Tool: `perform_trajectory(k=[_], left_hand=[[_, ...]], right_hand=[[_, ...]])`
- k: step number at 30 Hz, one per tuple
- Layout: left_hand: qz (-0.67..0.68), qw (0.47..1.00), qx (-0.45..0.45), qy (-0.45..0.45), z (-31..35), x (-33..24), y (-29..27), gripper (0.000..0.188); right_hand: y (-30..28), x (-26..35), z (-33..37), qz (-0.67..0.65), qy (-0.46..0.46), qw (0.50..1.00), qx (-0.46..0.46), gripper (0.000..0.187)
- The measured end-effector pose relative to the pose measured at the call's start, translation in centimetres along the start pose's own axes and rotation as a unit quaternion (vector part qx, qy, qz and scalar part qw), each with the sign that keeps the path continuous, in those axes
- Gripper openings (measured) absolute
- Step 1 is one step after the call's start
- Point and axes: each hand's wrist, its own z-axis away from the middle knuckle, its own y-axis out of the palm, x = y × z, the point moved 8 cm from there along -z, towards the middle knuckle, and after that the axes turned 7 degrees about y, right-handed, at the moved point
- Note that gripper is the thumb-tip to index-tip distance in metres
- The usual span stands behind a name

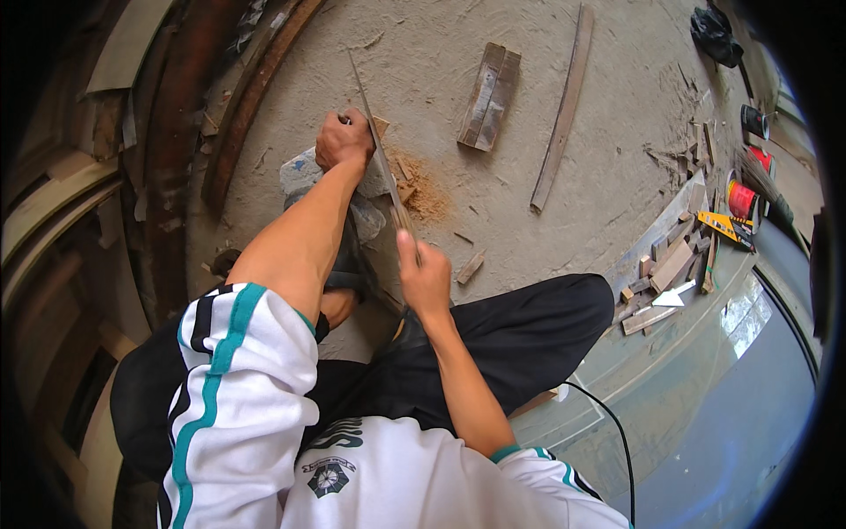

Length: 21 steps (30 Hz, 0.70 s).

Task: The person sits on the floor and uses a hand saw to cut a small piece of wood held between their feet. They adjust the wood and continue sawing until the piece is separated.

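My left hand (342, 139) presses a small wood piece (380, 125) down on a grey stone block (308, 172) on the concrete floor. My right hand (423, 278) grips the handle of a long handsaw (381, 159). The saw's blade runs up past the left hand and lies against the wood piece. A pile of orange sawdust (425, 196) sits just right of the blade. My foot in a dark sandal (348, 264) rests beside the stone.
A flat plank bundle (490, 95) and a long curved wood strip (562, 110) lie farther out. Wood offcuts (670, 273), a yellow tool (724, 226) and red cans (742, 199) crowd the right. Curved wooden frames (176, 115) stand at the left. A black cable (617, 432) runs near my right knee.
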Motion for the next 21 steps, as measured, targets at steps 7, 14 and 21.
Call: perform_trajectory(k=[7,14,21], left_hand=[[0.006,1.000,0.000,0.008,0.1,-0.2,0.1,0.042],[0.002,1.000,0.004,-0.006,0.0,0.4,0.2,0.041],[0.009,1.000,0.011,-0.007,0.0,0.2,0.2,0.041]], right_hand=[[-0.8,-0.8,1.2,0.004,-0.002,1.000,-0.009,0.052],[-0.9,-2.3,2.8,-0.028,0.035,0.999,0.016,0.053],[0.4,-0.5,0.2,-0.012,0.081,0.996,0.017,0.062]])
